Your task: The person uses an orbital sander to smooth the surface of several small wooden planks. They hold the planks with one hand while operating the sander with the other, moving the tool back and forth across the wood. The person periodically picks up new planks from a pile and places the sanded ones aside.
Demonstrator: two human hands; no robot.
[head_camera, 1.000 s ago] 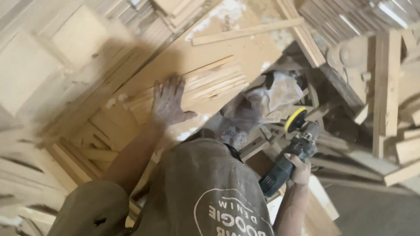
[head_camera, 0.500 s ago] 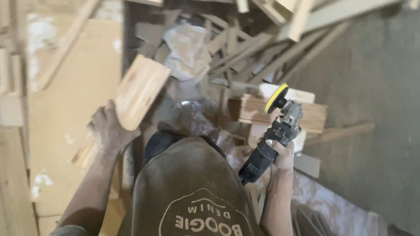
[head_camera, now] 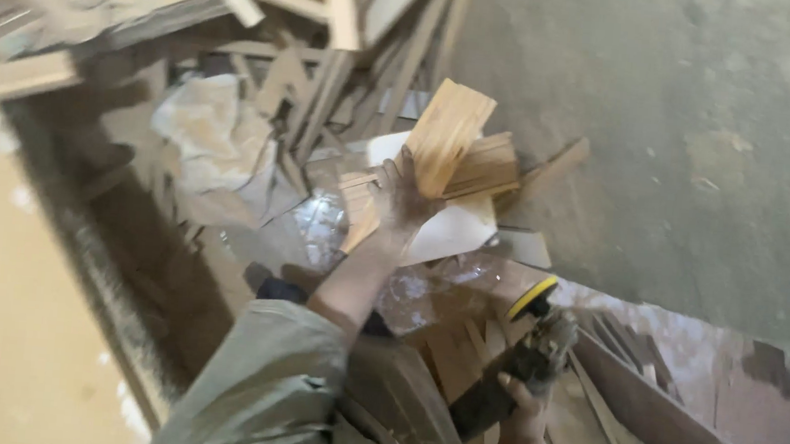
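My left hand (head_camera: pixel 401 199) grips a bundle of thin pale wooden slats (head_camera: pixel 449 132) and holds it out over a short stack of wooden pieces (head_camera: pixel 488 168) that rests on a white board (head_camera: pixel 455 231). My right hand (head_camera: pixel 521 406) is low in the view, closed around the dark body of a handheld sander (head_camera: pixel 520 359) with a yellow disc (head_camera: pixel 533 299) at its head. The sander points up and away from me, apart from the slats.
A heap of scrap wood strips (head_camera: pixel 331 76) and a crumpled dusty plastic sheet (head_camera: pixel 209 132) lie at the upper left. A large tan board (head_camera: pixel 12 314) fills the left. Grey concrete floor (head_camera: pixel 684 132) spreads to the right. Dark boards (head_camera: pixel 643 411) lean at lower right.
My left hand has lifted the slats off the tan board and carried them right, over the short stack. The right hand with the sander has dropped lower. My view has swung right.
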